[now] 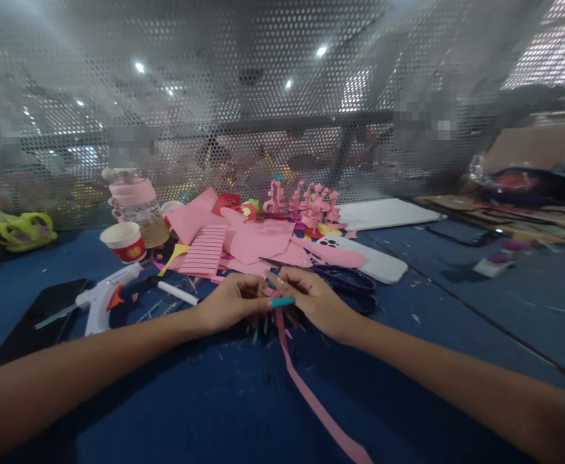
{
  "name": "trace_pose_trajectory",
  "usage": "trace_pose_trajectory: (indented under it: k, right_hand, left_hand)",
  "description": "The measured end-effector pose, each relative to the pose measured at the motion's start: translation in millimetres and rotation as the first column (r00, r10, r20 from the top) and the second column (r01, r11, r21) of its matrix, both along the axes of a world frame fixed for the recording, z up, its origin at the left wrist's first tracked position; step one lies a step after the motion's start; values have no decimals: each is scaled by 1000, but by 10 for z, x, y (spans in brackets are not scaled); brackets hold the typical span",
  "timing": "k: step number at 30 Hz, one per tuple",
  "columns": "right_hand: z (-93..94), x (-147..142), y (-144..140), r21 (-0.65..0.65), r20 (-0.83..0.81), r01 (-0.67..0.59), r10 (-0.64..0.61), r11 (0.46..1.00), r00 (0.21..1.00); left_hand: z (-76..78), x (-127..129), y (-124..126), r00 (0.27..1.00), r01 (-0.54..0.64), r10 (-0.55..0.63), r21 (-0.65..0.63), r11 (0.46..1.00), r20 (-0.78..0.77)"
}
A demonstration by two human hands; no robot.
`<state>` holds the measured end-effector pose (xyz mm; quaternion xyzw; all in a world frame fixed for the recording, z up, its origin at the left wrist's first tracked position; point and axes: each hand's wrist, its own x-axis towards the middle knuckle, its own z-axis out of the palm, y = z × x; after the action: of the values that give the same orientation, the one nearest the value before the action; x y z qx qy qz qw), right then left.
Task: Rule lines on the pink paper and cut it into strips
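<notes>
My left hand (234,299) and my right hand (317,301) meet at the middle of the table, fingertips together. Between them they pinch the upper end of a long pink paper strip (306,390). The rest of that strip runs down and to the right, toward the bottom edge of the view. Long teal fingernails partly cover the held end, so its exact shape is hidden. Just behind my right hand lie dark-handled scissors (345,278), blades pointing left. Pink paper sheets (258,241) are piled beyond both hands.
On the left are a white hot glue gun (101,299), a white pen (178,292), a paper cup (124,242) and a drink bottle (140,209). Curly pink paper pieces (311,203) stand behind the pile. A white phone (376,263) lies right of it. Perforated metal mesh (244,96) closes off the back.
</notes>
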<state>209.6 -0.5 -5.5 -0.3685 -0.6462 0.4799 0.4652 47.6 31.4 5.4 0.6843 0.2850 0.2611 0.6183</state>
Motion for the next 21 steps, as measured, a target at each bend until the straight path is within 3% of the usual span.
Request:
trace_pose_trajectory:
  k: [7,13,17,21]
  right_hand:
    - [-39,4,36,-68,-12,-54,53,996,999]
    - [-21,-2,-18,159,163,101,-127,982,978]
    - [-5,-12,-41,236,222,117,-171,965,960]
    - [-24,-19,-32,107,173,91,-109,990,979]
  left_hand:
    - [34,3,-5,1000,-11,11,82,997,3]
    - [28,17,-13,997,-37,41,59,998,-71]
    - [-4,17,6,997,-53,56,75,996,-46]
    - [-3,13,9,997,-72,76,91,993,-34]
